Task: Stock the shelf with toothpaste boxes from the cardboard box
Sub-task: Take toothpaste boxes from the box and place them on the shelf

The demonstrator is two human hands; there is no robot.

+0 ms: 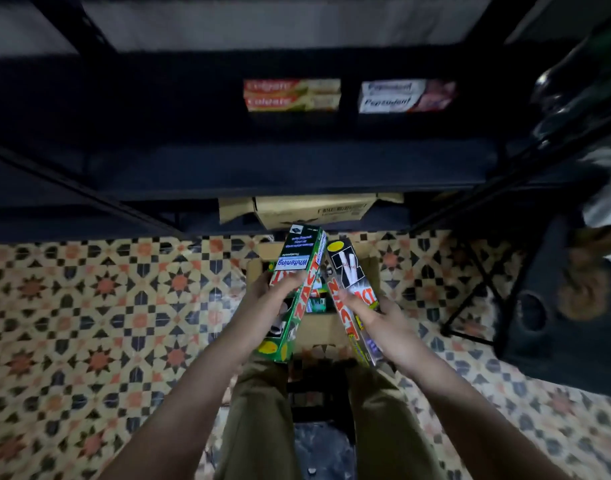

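The person's two forearms are bare to the lower edge of the frame, with no sleeve, watch or ring to be seen on the left hand point(273, 299) or the right hand point(383, 317). Loose olive-green cloth trousers point(259, 410) cover both legs below them.

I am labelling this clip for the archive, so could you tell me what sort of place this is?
Probably a small shop or its stockroom. Dark metal shelving carries stacked toothpaste cartons, red ones beside white ones; an open cardboard box sits on a patterned tile floor.
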